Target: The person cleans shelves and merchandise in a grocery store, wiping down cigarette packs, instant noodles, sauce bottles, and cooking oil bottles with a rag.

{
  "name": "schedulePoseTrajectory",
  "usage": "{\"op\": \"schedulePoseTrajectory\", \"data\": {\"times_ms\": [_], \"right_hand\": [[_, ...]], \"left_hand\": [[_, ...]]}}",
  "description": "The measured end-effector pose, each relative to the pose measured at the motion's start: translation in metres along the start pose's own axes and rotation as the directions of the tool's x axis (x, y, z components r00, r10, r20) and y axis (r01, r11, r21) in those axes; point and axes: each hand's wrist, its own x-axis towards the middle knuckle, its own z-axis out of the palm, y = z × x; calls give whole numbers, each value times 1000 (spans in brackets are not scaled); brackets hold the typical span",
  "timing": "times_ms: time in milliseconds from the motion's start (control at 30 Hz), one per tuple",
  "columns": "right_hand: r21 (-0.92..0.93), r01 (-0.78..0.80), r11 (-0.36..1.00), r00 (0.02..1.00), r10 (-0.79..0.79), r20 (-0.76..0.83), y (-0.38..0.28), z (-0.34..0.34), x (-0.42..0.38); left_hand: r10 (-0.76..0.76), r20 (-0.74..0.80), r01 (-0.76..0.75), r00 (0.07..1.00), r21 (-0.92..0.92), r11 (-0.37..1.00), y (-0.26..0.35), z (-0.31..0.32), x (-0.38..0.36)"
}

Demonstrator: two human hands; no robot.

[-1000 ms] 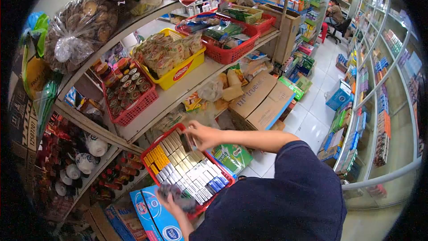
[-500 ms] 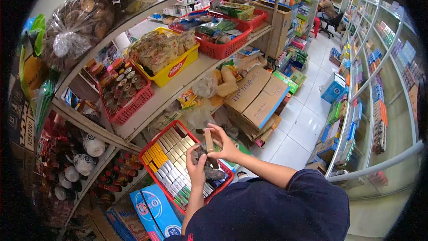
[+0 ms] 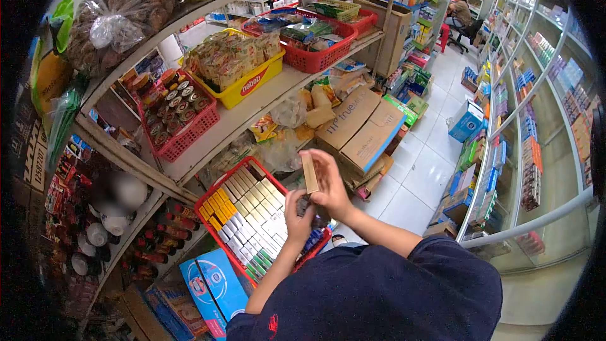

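My right hand (image 3: 332, 186) grips a narrow gold-tan box (image 3: 310, 173), held upright above the basket, fingers behind it and thumb at its lower end. Close beside the box's bottom end, my left hand (image 3: 295, 220) is closed, its fingers bunched on a crumpled dark grey cloth (image 3: 320, 216) that is mostly hidden behind the hands. Below both hands, a red plastic basket (image 3: 211, 230) holds rows of small packs: gold, yellow, white and some green-ended ones. Part of the basket's right side is covered by my hands and forearm.
A shelf (image 3: 243, 117) at left carries a yellow basket (image 3: 255, 88) of packets and a red basket (image 3: 189, 139) of jars. A cardboard carton (image 3: 360, 126) stands beyond my hands. Glass cabinets (image 3: 527, 145) line the right. A person (image 3: 459, 9) sits far down the aisle.
My right hand has turned and moved slightly right with the box, showing more of its broad face. My left hand has shifted right, hiding more of the cloth. The view has shifted slightly.
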Motion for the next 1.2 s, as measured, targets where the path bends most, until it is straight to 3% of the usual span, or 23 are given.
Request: {"op": "schedulePoseTrajectory", "data": {"times_ms": [100,167,200,233,300,333,367,467,500,567,633,667,700,767,833,900,967,1033,1067,1100,1133,1200], "right_hand": [[-155,91,984,996,-86,37,-8,-8,8],[-6,-86,996,994,85,-61,-2,-14,5],[17,-151,988,988,152,-19,-2,-16,0],[60,-170,984,985,168,28,-2,-15,-3],[-237,-19,971,996,38,76,-8,-18,-3],[-307,31,951,999,-16,51,-10,-16,-2],[-381,49,923,997,-21,77,-15,-17,1],[-153,-103,983,994,98,-38,-8,-16,6],[-16,-205,979,979,205,-15,-2,-20,6],[118,-236,965,972,233,35,9,-15,0],[-96,-130,987,988,138,76,17,-5,-8],[-317,-156,935,980,186,65,8,2,-14],[-404,-9,915,981,87,174,9,5,-15],[-408,71,910,981,10,194,20,8,-13],[-275,50,960,997,-32,69,26,8,-3],[6,-57,998,998,57,-37,22,6,12],[45,-171,984,985,172,-13,16,4,20],[34,-203,979,978,200,63,24,8,13],[-49,-148,988,981,153,115,29,10,7],[-53,-194,980,966,200,165,30,14,0],[-71,-187,980,967,196,164,34,12,-3],[-19,-131,991,987,132,95,36,12,0]], "left_hand": [[144,-49,-146,988,-30,989,23,7,3],[292,-79,-290,953,26,957,45,4,10],[356,-17,-355,934,41,934,55,2,15],[358,-19,-357,934,40,933,52,3,16],[324,-117,-308,939,132,942,38,5,21],[210,-72,-198,975,139,970,32,4,24],[203,-62,-195,977,115,974,27,4,23],[301,-30,-300,953,34,953,48,6,7],[337,-22,-336,941,28,941,56,6,6],[375,38,-376,926,96,921,55,-1,11],[338,-166,-318,926,133,939,45,-6,26],[239,-226,-227,944,76,971,39,-12,34],[167,-291,-183,942,-27,983,31,-17,38],[201,-279,-202,939,27,979,25,-22,26],[224,-170,-230,960,-14,973,32,-17,16],[200,-82,-201,976,-3,980,44,-15,3],[226,-18,-224,974,65,972,42,-18,2],[254,-92,-246,963,92,965,45,-22,13],[234,-149,-218,961,116,969,47,-26,21],[217,-204,-192,954,138,972,49,-30,28],[40,-211,-34,977,28,999,53,-32,32],[122,-130,-111,984,88,990,50,-30,27]]}}
